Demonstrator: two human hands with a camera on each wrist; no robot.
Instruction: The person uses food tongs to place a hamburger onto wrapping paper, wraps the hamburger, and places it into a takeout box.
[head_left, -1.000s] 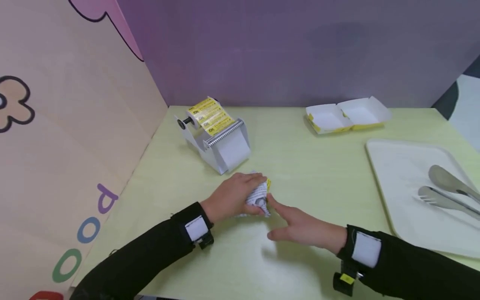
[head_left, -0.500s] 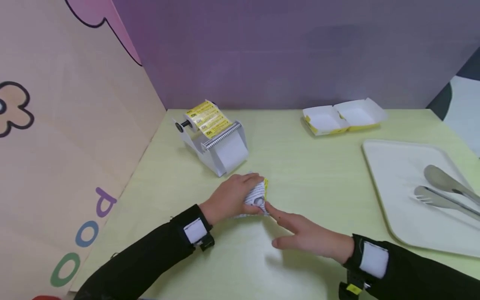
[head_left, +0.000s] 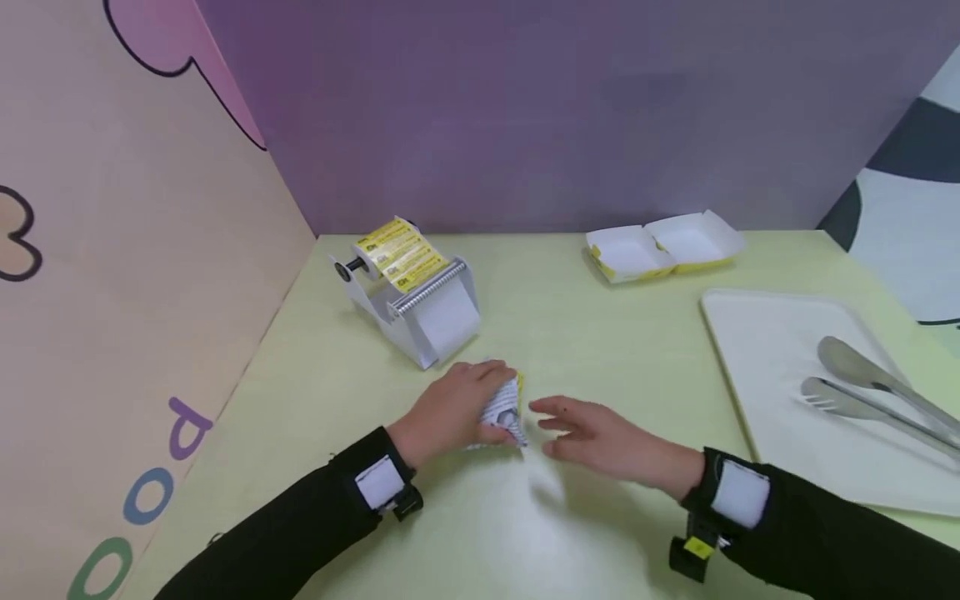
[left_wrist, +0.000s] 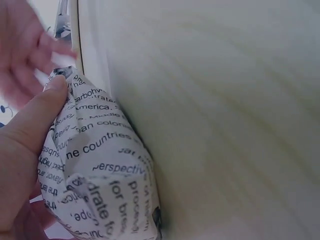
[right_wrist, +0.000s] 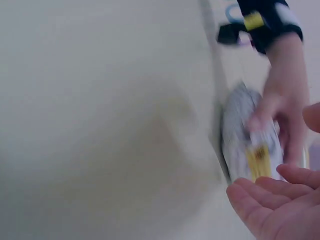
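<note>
A bundle wrapped in newsprint-style paper [head_left: 501, 410] lies on the table in front of the label dispenser. My left hand [head_left: 453, 412] grips it from the left, the thumb on the near side. Close up, the left wrist view shows the printed wrapper [left_wrist: 100, 150] with creased folds; what is inside is hidden. A yellow label [right_wrist: 259, 162] sticks to the bundle's right side in the right wrist view. Just right of the bundle, my right hand [head_left: 603, 437] hovers apart from it, fingers loosely bent and holding nothing.
Behind the hands stands a label dispenser [head_left: 442, 325] with a roll of yellow labels [head_left: 401, 254]. An unfolded white-and-yellow carton [head_left: 663, 250] lies at the back. On the right, a white tray [head_left: 757, 350] carries a spoon [head_left: 855, 365] and a fork [head_left: 843, 400].
The right hand's fingertip, earlier against the bundle's right side, has come away and the fingers have bent slightly. The left hand keeps its grip. The head view has shifted a little.
</note>
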